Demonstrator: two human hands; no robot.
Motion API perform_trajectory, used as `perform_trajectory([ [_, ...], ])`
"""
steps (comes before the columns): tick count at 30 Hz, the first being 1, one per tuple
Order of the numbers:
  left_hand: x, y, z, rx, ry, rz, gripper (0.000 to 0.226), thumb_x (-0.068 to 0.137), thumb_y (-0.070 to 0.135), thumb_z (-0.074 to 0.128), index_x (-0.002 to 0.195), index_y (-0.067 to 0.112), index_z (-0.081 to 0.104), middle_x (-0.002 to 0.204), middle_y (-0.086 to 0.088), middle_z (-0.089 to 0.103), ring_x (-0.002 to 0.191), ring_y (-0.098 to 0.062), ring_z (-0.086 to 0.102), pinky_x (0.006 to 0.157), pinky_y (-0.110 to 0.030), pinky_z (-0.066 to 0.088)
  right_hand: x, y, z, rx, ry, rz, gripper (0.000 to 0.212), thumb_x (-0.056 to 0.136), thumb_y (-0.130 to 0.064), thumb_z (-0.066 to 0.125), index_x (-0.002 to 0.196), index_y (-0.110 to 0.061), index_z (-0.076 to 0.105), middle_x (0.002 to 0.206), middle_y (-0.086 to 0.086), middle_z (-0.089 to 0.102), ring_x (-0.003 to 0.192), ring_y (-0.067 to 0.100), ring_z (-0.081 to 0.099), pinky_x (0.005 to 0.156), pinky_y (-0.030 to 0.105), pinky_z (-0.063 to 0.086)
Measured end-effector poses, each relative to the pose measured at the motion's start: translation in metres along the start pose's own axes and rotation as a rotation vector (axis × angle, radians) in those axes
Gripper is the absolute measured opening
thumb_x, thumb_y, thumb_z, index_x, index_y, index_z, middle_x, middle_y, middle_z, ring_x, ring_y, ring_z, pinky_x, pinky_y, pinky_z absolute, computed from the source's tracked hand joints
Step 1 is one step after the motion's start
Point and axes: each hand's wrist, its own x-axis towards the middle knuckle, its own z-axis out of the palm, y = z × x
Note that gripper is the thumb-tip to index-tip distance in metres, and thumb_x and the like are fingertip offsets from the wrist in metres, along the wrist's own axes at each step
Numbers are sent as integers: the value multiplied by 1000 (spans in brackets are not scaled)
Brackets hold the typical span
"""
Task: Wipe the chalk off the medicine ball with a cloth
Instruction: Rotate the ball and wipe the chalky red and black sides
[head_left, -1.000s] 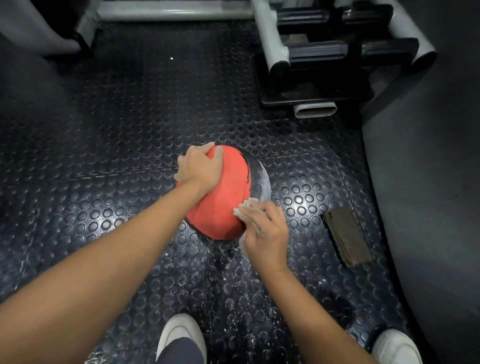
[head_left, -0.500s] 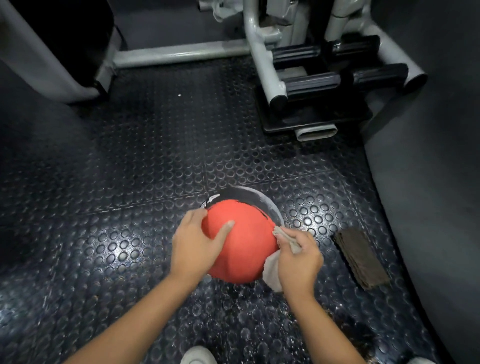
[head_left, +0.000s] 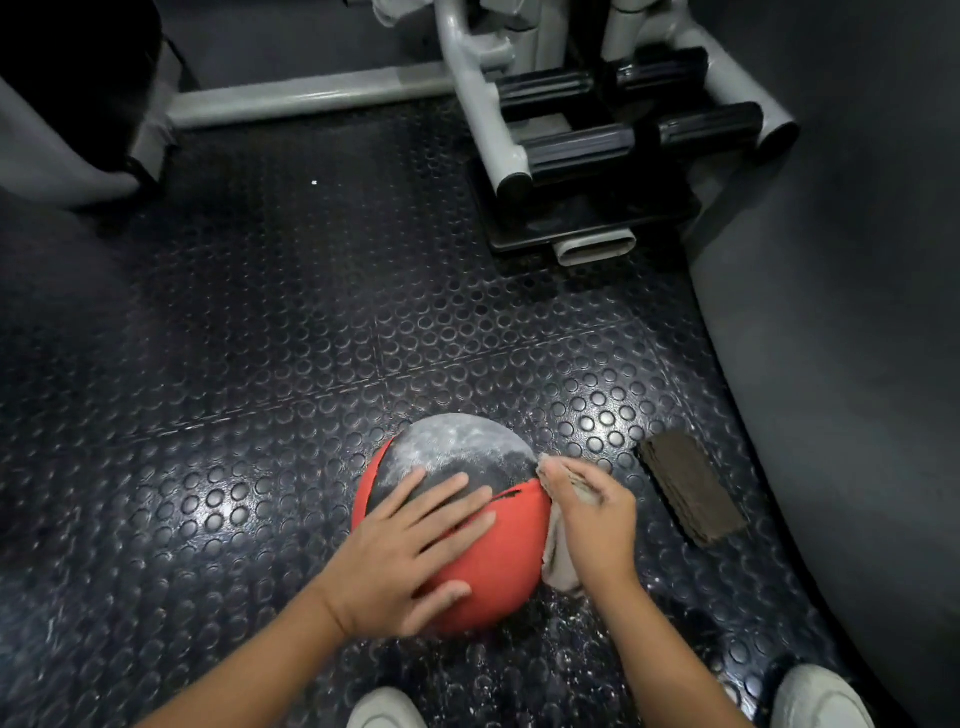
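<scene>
Ball (head_left: 483, 566) sits on the studded floor (head_left: 260, 364), chalky black panel facing up. Left hand (head_left: 410, 556) lies flat on top, fingers spread wide. Right hand (head_left: 592, 514) grips the cloth (head_left: 558, 561) against the ball's right side.

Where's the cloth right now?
In the head view, the cloth is bunched in the right hand, against the right side of the medicine ball.

Studded black rubber floor (head_left: 291, 322), grey machine frame (head_left: 467, 98)
</scene>
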Motion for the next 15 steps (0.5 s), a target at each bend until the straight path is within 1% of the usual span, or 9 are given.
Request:
perform_trajectory([
  [2,0,10,6,52,12,12,61,93,46,52,144,13,45,153,-4,39,144,-25,32,117,-53,24,7,-6,-4,-28,-70,-20,9,83,-14,74,86,-22,76,82,-11,75,81,-1,69,72,11,49],
  [5,3,18,10,98,41,-12,61,93,45,50,144,12,44,152,-6,40,143,-26,34,116,-51,26,15,-12,-7,-99,-139,-61,10,82,-16,75,82,-26,75,80,-14,74,81,-2,68,72,9,48],
  [8,3,14,9,122,33,-29,61,95,45,45,145,10,41,153,-7,39,144,-26,32,117,-47,25,9,-17,-2,-167,-145,-140,12,80,-17,76,82,-29,76,87,-11,73,86,-2,66,81,13,48],
  [10,1,11,7,135,26,-33,59,96,44,41,144,10,44,153,-8,39,144,-26,32,117,-46,26,2,-20,3,-201,-149,-209,13,79,-15,77,81,-28,76,90,-7,70,87,-2,64,84,12,47],
  [12,1,10,6,142,22,-38,59,96,44,41,142,9,46,152,-8,39,143,-27,33,116,-45,27,7,-24,9,-235,-163,-198,13,81,-16,76,79,-29,75,89,-4,69,84,-2,63,83,11,46],
  [14,5,11,6,141,15,-45,59,95,44,44,142,8,47,152,-8,40,143,-27,33,115,-46,29,28,-28,15,-313,-182,-147,13,84,-17,73,78,-29,73,83,0,71,76,0,64,78,9,46],
  [15,6,12,6,139,13,-47,59,94,43,45,142,8,46,152,-8,40,143,-27,33,115,-46,30,40,-30,18,-350,-199,-114,12,85,-17,71,79,-26,74,79,0,72,72,2,65,78,13,50],
])
